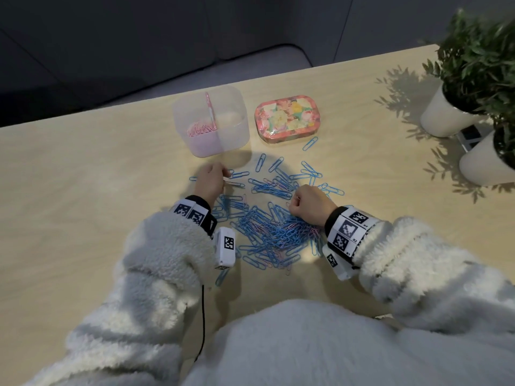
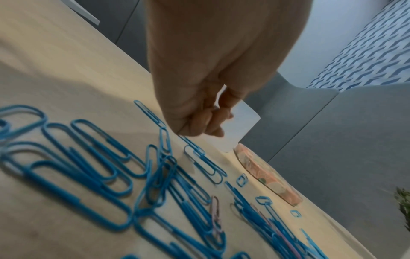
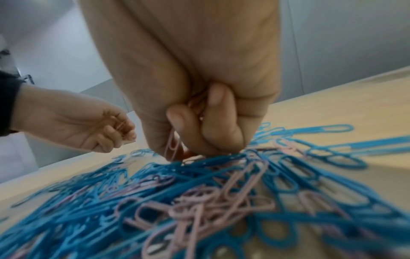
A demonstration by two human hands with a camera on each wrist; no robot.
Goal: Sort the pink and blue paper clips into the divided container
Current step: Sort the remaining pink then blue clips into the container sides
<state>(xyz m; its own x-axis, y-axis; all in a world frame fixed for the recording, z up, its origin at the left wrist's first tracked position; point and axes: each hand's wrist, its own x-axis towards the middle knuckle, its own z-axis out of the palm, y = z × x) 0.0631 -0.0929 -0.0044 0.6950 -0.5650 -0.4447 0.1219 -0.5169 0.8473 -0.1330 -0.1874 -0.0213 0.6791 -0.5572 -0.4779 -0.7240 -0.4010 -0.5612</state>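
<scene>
Using the translucent square plastic divided container [image 1: 210,121] as my anchor: its left compartment already has a little nest of pink clips, while the right one looks bare as far as I can tell, so I'm clearly pulling pinks first.

Just in front of the container, my left hand [image 1: 209,181] has its fingers curled in with a couple of pink paper clips [image 3: 121,124] tucked against the fingertips. I'm keeping them bunched there so I can drop several at once instead of making a trip per clip.

In front and slightly right of the container sits the big tangled pile of blue plastic-coated paper clips [image 1: 274,232] on the pale wooden table [image 1: 83,190], with pink ones threaded through it.

My right hand [image 1: 308,203] is down on that pile's right side, fist closed, a pink clip [image 3: 172,147] pinched between thumb and fingers and more seemingly stashed in the palm. Holding low makes sense, since the pinks snag on the blues.

Right of the container there's a floral oval tin [image 1: 288,119], lid on, with one stray blue clip [image 1: 310,143] just beside it.
</scene>
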